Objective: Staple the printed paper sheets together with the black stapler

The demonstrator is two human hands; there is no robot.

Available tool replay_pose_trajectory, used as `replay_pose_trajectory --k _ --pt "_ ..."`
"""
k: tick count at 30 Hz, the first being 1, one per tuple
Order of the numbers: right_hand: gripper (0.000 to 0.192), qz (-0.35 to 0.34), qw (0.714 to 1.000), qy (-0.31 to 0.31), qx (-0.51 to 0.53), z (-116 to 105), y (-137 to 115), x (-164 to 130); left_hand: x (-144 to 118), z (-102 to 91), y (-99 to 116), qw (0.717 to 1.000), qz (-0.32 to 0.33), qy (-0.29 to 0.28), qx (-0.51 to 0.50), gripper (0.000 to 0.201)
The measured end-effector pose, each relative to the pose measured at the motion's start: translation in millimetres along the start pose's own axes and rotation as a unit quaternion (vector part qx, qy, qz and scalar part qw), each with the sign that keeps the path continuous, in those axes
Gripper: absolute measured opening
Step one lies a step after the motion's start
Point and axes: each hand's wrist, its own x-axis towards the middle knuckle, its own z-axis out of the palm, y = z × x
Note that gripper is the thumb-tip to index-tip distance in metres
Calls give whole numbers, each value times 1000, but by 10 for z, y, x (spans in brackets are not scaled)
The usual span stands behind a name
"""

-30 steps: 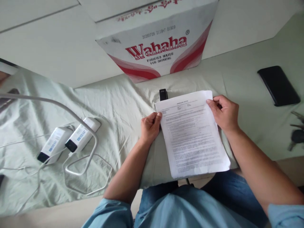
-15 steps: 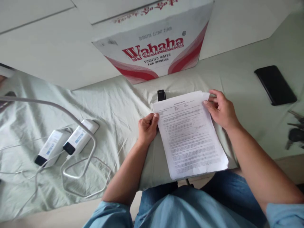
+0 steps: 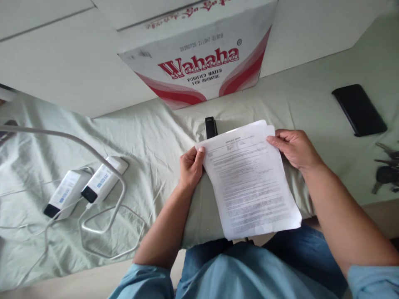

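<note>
Printed sheets of paper (image 3: 252,187) are held between my two hands over the front edge of the cloth-covered table, text side up. My left hand (image 3: 190,166) pinches their upper left edge, thumb on top and fingers curled beneath. At the upper right corner my right hand (image 3: 294,147) grips them between thumb and fingers. That corner shows more than one layer, with the edges slightly out of line. Just behind the top edge lies a small black object (image 3: 210,126), its near end close to or under the paper; its kind is unclear.
A Wahaha water carton (image 3: 199,70) stands at the back. On the right lie a black phone-like slab (image 3: 360,110) and a bunch of keys (image 3: 386,173). Two white power banks (image 3: 104,178) with cables (image 3: 102,230) rest on the left of the green tablecloth (image 3: 156,166).
My right hand has shifted slightly down and outward, and its fingers have closed further on the corner. The sheets have moved a little toward me, showing more of the black object.
</note>
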Motion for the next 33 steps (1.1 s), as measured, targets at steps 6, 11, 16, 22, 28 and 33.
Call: replay_pose_trajectory --k 6,11,16,22,28,33 --pt "42 -16 999 -31 1 15 -49 -22 -20 6 154 996 17 -4 91 64" --pt "42 6 994 -37 107 24 -86 -11 -29 5 212 995 30 -15 93 64" --pt "39 15 989 -48 142 27 -47 -16 -21 -15 197 994 41 -59 82 68" --pt "55 63 972 -107 198 -5 -176 -69 -34 -33 170 990 50 -120 61 64" --pt "49 100 973 -121 172 2 -173 -87 -36 -14 193 989 44 -121 67 65" --pt "43 50 994 -45 80 15 -53 -41 -20 56 264 989 40 -94 105 66"
